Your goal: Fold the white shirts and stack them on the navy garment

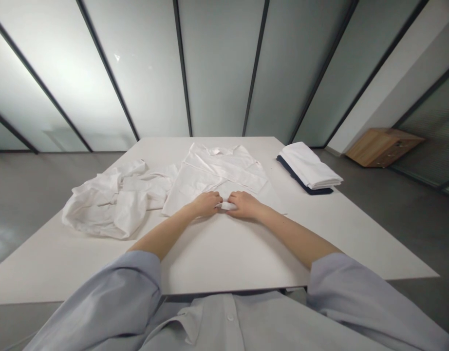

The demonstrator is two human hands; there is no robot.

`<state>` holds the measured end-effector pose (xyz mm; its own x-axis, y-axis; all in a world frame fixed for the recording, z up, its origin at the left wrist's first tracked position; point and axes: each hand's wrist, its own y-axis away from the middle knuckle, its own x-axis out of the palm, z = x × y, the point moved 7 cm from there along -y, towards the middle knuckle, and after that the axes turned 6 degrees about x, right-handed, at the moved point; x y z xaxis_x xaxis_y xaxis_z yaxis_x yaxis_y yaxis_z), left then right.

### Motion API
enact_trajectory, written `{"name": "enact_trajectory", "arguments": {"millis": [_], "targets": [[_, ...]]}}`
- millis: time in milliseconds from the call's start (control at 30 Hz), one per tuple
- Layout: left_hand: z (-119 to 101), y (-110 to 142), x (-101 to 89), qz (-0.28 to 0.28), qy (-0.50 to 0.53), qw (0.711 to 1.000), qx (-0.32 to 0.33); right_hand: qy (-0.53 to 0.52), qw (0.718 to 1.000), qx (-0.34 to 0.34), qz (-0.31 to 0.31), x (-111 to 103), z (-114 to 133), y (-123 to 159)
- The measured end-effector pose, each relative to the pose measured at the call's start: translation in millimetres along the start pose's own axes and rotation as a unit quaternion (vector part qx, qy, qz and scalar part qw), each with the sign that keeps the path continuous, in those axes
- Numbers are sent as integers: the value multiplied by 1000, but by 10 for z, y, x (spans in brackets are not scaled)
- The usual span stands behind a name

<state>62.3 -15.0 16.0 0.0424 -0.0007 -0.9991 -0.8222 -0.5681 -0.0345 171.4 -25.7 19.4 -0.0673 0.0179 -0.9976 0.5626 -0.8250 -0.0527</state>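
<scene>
A white shirt (pixel 224 170) lies spread on the table, its collar end pointing away from me and its sleeves folded across the body. At its near edge, my left hand (pixel 207 203) grips the hem with curled fingers. Close beside it, my right hand (pixel 243 204) pinches the same edge. Between the two hands a short piece of the hem is gathered up into a small roll or fold. My thumbs are mostly hidden under the cloth and fingers.
A crumpled heap of white clothing (pixel 115 204) lies on the left of the white table (pixel 239 258). Toward the right edge, folded white cloth (pixel 312 165) rests on a dark folded piece (pixel 301 183). A wooden cabinet (pixel 383 146) stands on the floor beyond; frosted panels (pixel 217 68) line the back.
</scene>
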Motion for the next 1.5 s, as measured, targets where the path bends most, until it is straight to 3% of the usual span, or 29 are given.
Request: {"name": "enact_trajectory", "arguments": {"millis": [133,267,400,500,600,733,833,933,1067,1200,1267,1400,1500], "targets": [[135,223,-24,19,-8,999,-40,51,997,56,9,32,-207,236],[472,537,-57,37,-28,994,-103,72,988,138,-7,41,-597,526],[833,733,-83,57,-39,984,-163,43,981,189,-11,59,-908,688],[950,751,-146,68,-29,979,-191,2,976,217,-5,24,-1046,717],[957,740,-294,83,13,976,-202,-37,973,229,6,-130,-1125,715],[952,802,-593,117,140,963,-196,-141,964,222,27,-518,-1214,739],[1061,806,-877,86,190,956,-204,-197,949,247,17,-842,-1355,726],[1256,647,-985,55,151,962,-221,-170,950,262,-24,-1029,-1497,551],[1498,314,-765,36,-30,967,-249,-47,955,289,-46,-840,-1604,161],[1551,192,-291,67,-52,961,-263,14,945,327,-10,-385,-1612,-40],[1516,224,-162,65,-49,958,-275,26,945,325,0,-232,-1577,-47],[1396,340,-153,62,-62,955,-283,54,945,322,10,-149,-1521,59],[1300,409,-200,115,-43,964,-235,43,955,290,50,-170,-1471,186]]}}
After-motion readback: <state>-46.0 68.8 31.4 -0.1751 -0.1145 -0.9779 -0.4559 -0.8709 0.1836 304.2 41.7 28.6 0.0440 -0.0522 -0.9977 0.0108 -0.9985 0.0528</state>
